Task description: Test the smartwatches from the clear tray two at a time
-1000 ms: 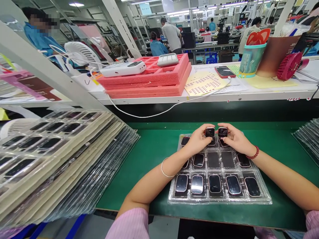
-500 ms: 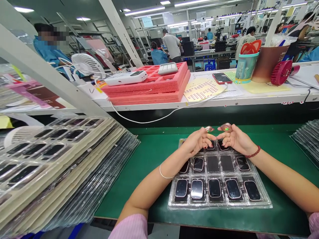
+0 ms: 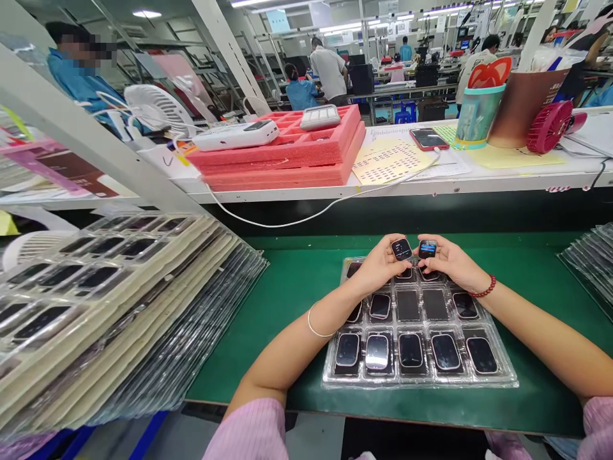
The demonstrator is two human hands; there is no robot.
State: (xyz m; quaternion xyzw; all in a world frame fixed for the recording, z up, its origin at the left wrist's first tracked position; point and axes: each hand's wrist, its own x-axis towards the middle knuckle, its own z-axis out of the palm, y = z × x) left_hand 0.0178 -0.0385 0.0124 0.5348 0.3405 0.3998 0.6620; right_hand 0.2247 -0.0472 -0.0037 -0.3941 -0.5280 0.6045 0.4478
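Observation:
My left hand (image 3: 385,260) holds a smartwatch body (image 3: 401,249) with small marks lit on its dark screen. Beside it, my right hand (image 3: 445,257) grips another watch body (image 3: 427,249), whose screen shows blue bars. Both screens face me, above the far edge of a clear plastic tray (image 3: 421,382). Dark-screened watches sit in the tray's pockets, such as one in the front row (image 3: 410,350). Two pockets in the middle row (image 3: 408,305) hold no watch. My hands hide part of the back row.
Tall stacks of trays stand at the left (image 3: 143,345) and right (image 3: 591,262) of the green bench (image 3: 287,306). On the shelf above are red foam trays (image 3: 287,169), a phone (image 3: 429,138), a cup (image 3: 479,115) and a pink fan (image 3: 550,128). People work beyond.
Both watches have turned in my fingers: their backs with green lights showed before, and now their lit screens face me. The whole view has shifted slightly.

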